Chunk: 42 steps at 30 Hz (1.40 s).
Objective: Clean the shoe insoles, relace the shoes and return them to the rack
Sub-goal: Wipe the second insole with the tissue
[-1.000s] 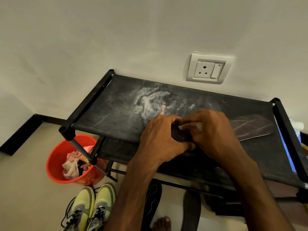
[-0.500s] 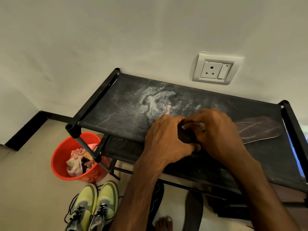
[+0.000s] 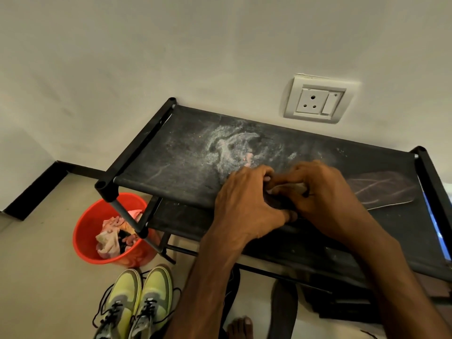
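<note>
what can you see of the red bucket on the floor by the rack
The bucket is round, bright orange-red and looks like smooth plastic. It stands upright and open-topped on the pale floor at the left end of the black rack, partly under its corner, so a rack leg crosses in front of it in this view. Crumpled cloths in pink, cream and black lie inside. The yellow-green shoes stand near it, apart.

Black rack shelf (image 3: 171,167): powder smear (image 3: 230,148), dark insole (image 3: 381,192) lying flat at right.
</note>
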Each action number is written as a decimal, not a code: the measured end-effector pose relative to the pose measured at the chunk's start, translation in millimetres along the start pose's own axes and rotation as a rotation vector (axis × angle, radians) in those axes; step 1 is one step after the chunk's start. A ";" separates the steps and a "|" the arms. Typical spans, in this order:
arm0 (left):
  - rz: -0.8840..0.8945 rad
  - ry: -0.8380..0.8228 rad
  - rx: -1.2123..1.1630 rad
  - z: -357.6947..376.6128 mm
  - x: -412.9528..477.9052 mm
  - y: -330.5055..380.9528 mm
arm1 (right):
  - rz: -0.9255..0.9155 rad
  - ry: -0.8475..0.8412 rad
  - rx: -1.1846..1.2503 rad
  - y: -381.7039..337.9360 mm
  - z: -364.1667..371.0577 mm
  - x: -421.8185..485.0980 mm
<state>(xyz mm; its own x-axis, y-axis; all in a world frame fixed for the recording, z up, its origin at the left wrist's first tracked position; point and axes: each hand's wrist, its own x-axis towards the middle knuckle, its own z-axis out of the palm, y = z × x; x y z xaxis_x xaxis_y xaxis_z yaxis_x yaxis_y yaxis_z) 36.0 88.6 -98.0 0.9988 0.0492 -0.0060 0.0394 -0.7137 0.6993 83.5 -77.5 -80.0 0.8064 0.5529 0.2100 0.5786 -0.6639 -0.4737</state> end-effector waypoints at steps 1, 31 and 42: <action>-0.004 -0.001 0.000 -0.2 -0.5 0.6 | 0.018 0.032 -0.004 3.0 -2.3 -1.3; -0.027 -0.003 0.026 -4.2 -4.6 6.2 | 0.049 0.059 -0.047 1.4 5.4 1.2; -0.013 0.019 0.045 -1.9 -3.6 4.2 | 0.068 -0.211 0.010 5.4 -24.8 -3.2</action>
<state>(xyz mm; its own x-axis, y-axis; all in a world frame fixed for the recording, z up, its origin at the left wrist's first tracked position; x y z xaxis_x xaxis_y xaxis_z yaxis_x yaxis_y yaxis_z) 32.5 86.8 -93.7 0.9974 0.0721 -0.0010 0.0544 -0.7434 0.6666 87.0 -95.3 -62.0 0.7996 0.6005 -0.0061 0.5214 -0.6993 -0.4890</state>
